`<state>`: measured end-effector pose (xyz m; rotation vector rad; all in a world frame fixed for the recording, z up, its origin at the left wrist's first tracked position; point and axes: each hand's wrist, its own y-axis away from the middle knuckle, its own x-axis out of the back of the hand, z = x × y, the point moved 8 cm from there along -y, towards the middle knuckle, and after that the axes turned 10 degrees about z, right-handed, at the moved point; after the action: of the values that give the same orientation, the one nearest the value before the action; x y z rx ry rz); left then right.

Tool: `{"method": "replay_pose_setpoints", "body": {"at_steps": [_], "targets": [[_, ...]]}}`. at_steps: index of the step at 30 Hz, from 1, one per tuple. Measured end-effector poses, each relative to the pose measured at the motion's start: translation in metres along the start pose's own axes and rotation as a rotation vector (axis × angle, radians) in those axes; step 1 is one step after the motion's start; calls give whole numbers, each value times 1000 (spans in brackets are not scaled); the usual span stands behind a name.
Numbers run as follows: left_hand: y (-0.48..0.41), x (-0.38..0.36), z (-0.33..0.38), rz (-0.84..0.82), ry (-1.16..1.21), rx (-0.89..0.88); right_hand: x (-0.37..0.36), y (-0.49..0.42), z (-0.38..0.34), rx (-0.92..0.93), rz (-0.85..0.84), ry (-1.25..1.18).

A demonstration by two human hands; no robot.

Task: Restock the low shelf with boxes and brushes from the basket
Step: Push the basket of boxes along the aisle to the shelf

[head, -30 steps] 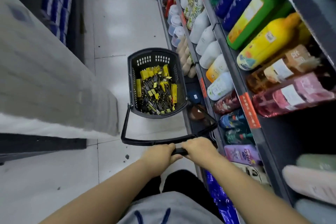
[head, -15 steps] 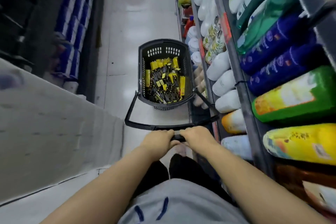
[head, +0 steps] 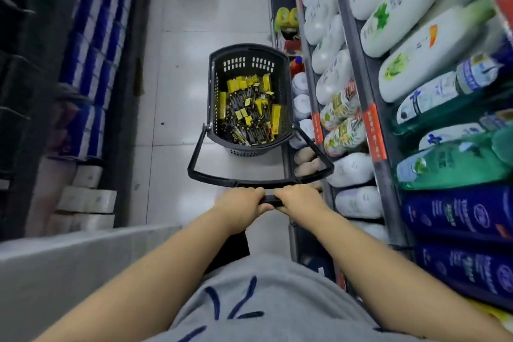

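Yellow-and-black boxes (head: 247, 111) lie heaped in the dark grey plastic basket (head: 213, 91), on the pale tiled floor (head: 177, 86) ahead of the fingers. Left hand (head: 244, 205) and right hand (head: 299, 200) both curl round its black loop handle (head: 195, 154), apparently steering it alongside the low shelf (head: 291, 219).

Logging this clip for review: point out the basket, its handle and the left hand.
basket (head: 249, 62), head view, far wall between the vents.
handle (head: 270, 199), head view, exposed middle grip.
left hand (head: 242, 204), head view, back of the hand.
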<state>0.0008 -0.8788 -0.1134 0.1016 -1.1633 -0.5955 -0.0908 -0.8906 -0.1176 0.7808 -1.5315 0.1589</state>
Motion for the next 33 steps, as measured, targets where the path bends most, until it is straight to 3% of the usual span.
{"method": "replay_pose_setpoints", "body": {"at_steps": [11, 17, 33], "targets": [[-101, 97, -71, -90, 54, -39, 58, -132, 42, -84, -35, -68], [-175, 136, -100, -155, 100, -38, 76, -205, 83, -37, -32, -108], [-444, 291, -173, -155, 175, 76, 203, -454, 257, 13, -79, -75]]}}
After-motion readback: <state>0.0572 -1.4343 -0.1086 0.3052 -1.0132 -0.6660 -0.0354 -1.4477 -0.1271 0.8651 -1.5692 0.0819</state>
